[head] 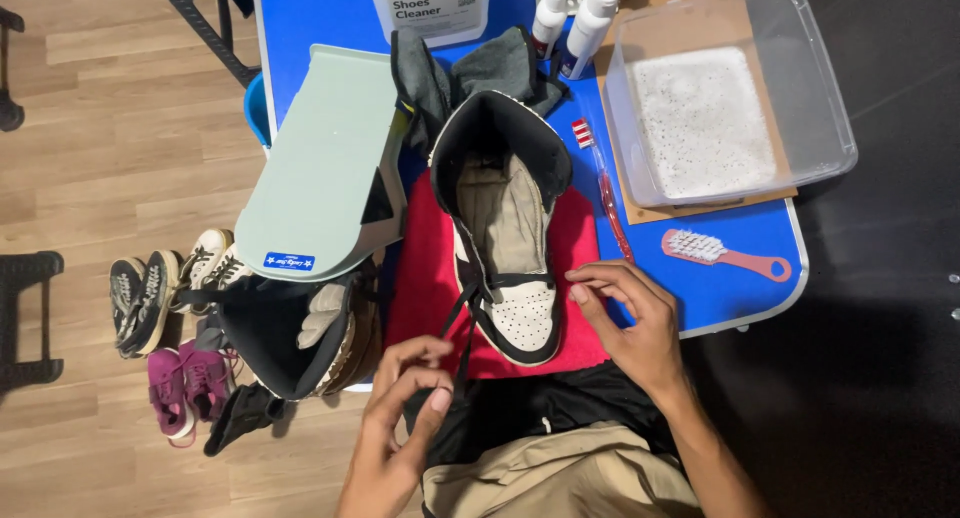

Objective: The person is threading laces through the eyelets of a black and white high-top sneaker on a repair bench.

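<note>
Unlacing step: sneaker (505,248) on red towel (420,268) on counter (700,288); left hand (400,418) grip pinching black lace (458,313); right hand (630,318) grip released, fingertips near toe; next needs steady lace pull through eyelets

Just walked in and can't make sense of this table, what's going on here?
A person sits at a blue table with a high-top sneaker lying on a red cloth. The left hand pinches a black lace that runs up to the sneaker's eyelets, while the right hand rests beside the toe. A pink brush, a red toothbrush and a clear tub of foamy water sit to the right.
</note>
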